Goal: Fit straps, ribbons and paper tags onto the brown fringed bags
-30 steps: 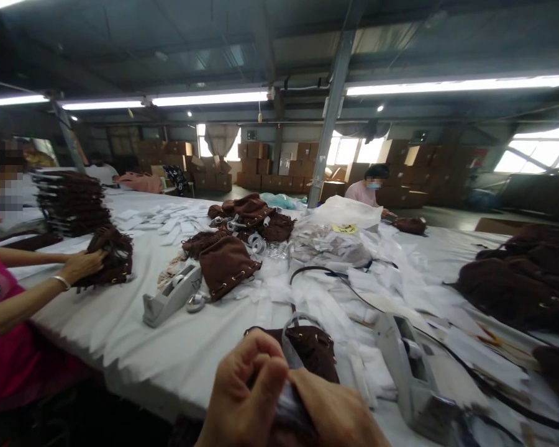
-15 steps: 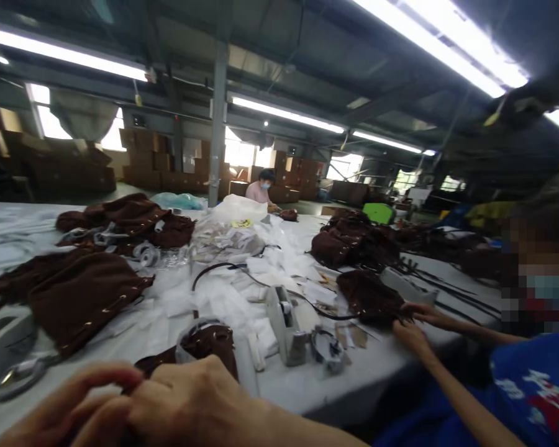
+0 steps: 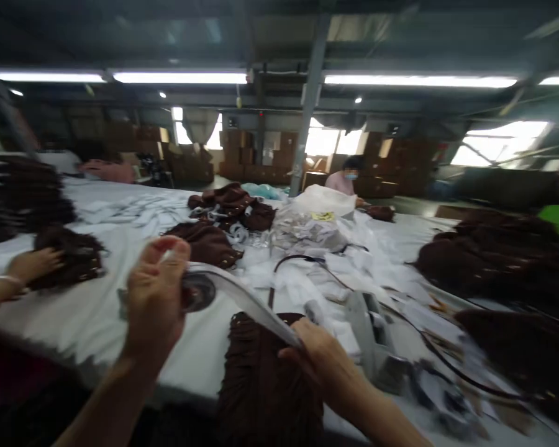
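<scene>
A translucent whitish strip of tape point(image 3: 246, 300) is stretched between my two hands above the table. My left hand point(image 3: 156, 288) pinches its upper end between thumb and fingers. The lower end is in the closed fingers of my right hand point(image 3: 323, 354). Under the strip, at the table's front edge, lies a dark brown bag point(image 3: 265, 372) with ruffled sides. My right hand is over its upper right corner; whether it touches the bag I cannot tell. Beside my left hand, a round tape roll point(image 3: 199, 292) shows, partly hidden.
A grey tape dispenser point(image 3: 372, 338) stands right of my right hand. Brown bags point(image 3: 205, 242) and white packing material point(image 3: 307, 233) lie farther back, more brown bags point(image 3: 489, 257) at right. At left, a co-worker's hand point(image 3: 37, 267) rests on a brown piece. Another person point(image 3: 342, 179) sits across.
The view has swung left. My hands, low at the front and close together before, are now apart and raised, with the strip drawn between them. The co-worker at right has left the view.
</scene>
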`<state>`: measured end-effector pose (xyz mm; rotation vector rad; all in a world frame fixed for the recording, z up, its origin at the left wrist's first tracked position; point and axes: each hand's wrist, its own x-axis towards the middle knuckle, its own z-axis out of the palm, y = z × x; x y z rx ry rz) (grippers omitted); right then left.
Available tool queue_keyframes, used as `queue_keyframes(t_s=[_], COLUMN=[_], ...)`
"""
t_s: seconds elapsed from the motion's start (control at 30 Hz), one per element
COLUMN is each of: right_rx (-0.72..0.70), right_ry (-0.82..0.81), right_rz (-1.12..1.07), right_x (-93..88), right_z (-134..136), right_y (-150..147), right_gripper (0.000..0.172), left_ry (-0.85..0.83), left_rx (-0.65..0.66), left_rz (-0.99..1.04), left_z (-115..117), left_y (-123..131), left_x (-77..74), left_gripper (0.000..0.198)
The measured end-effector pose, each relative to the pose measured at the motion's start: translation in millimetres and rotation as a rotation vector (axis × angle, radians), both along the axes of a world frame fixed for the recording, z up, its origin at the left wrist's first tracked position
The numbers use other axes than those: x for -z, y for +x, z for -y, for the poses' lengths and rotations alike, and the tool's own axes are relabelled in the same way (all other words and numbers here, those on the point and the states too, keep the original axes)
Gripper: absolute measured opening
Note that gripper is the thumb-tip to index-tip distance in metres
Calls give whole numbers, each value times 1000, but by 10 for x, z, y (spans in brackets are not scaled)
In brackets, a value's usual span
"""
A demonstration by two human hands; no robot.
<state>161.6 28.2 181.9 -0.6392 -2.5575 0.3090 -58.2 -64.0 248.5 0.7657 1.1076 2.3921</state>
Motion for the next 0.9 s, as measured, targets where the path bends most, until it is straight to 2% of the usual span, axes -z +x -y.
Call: queue_keyframes(t_s=[0.07, 0.17, 0.23, 0.27, 0.33, 0.4, 0.5, 0.57, 0.67, 0.73, 0.8, 0.9], right_rx=[-72, -270, -367, -379, -338, -278, -227, -179, -156, -188, -220, -197], right_ry=[-57, -165, -256, -289, -284, -200, -68, 50, 285, 368, 363, 244], right_rz=[-77, -190, -202, -216, -281, -366, -353, -209, 95, 202, 162, -31], right_x=[-224, -661, -864, -916, -934, -886, -807, -775, -768, -804, -871, -953], right_z=[-48, 38, 133, 179, 263, 329, 348, 292, 162, 104, 98, 177], right_y=[-100, -281, -416, -483, -601, -680, -706, -664, -560, -515, -514, -582], right_gripper=[43, 63, 64, 59, 45, 33, 26, 23, 14, 8, 9, 34], left_ry=[-8, -57, -76, -67, 9, 127, 244, 140, -259, -425, -410, -203], left_rx=[23, 200, 239, 226, 159, 105, 88, 190, 460, 484, 413, 361], left_rz=[-99, -268, -344, -363, -339, -221, -24, -112, -633, -917, -925, -567], left_z=[17, 20, 54, 77, 113, 111, 43, 0, 13, 64, 112, 116], left_y=[24, 216, 337, 375, 408, 399, 327, 251, 159, 146, 179, 282], left_x=[-25, -103, -195, -246, -332, -366, -303, -230, -182, -219, -294, -387], left_gripper=[28, 27, 25, 24, 23, 22, 21, 22, 31, 34, 34, 39])
